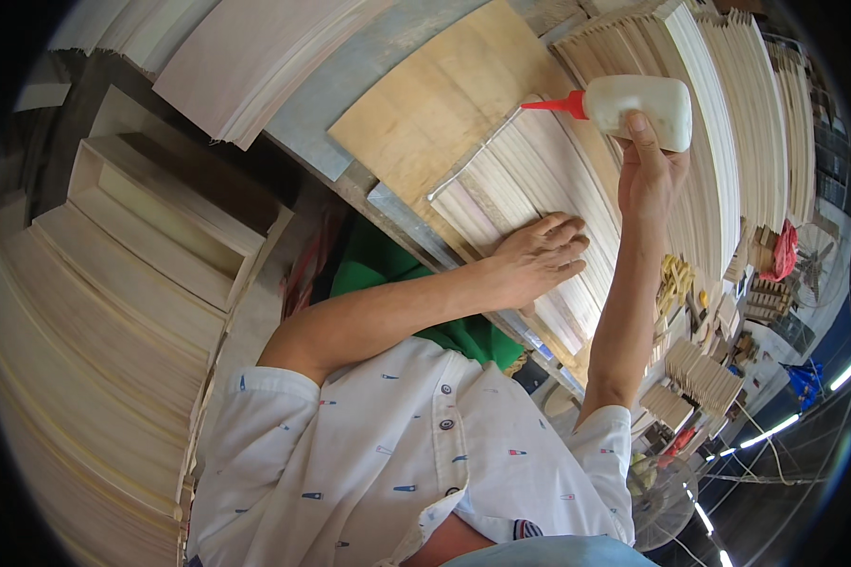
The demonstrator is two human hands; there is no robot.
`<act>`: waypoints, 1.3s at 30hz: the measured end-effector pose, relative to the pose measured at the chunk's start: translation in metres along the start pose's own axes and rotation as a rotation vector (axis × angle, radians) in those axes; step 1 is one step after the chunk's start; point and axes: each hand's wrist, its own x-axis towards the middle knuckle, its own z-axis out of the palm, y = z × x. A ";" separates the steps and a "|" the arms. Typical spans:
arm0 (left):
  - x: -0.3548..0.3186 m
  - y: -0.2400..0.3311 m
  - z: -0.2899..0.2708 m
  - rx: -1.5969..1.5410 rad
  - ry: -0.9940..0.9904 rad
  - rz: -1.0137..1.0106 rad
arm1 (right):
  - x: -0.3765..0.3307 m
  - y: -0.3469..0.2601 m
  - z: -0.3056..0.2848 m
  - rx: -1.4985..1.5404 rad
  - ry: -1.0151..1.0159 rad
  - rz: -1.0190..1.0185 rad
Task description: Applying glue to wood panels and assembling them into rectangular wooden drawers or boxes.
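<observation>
My right hand [649, 170] is wrapped round a white squeeze glue bottle [648, 102], which lies tilted on its side with its red nozzle [558, 105] pointing left. The nozzle tip is at the far corner of a row of pale wooden strips [515, 175] set side by side on a plywood board [435, 104]. Along the strips' left edge runs a whitish line of glue [475, 154]. Fingers stretched out and slightly bent, my left hand [541, 259] rests on top of the strips near their closer end.
Tall stacks of thin wooden boards [676, 142] stand right of the strips. More boards [246, 66] are piled at the far left, beyond the bench edge. Stacked wooden panels [113, 302] fill the left side. Green cloth [383, 255] hangs below the bench. A fan [667, 501] stands lower right.
</observation>
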 end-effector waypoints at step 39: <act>0.014 0.006 -0.014 -0.035 -0.195 0.102 | -0.200 -0.039 -0.270 -1.890 -0.243 0.627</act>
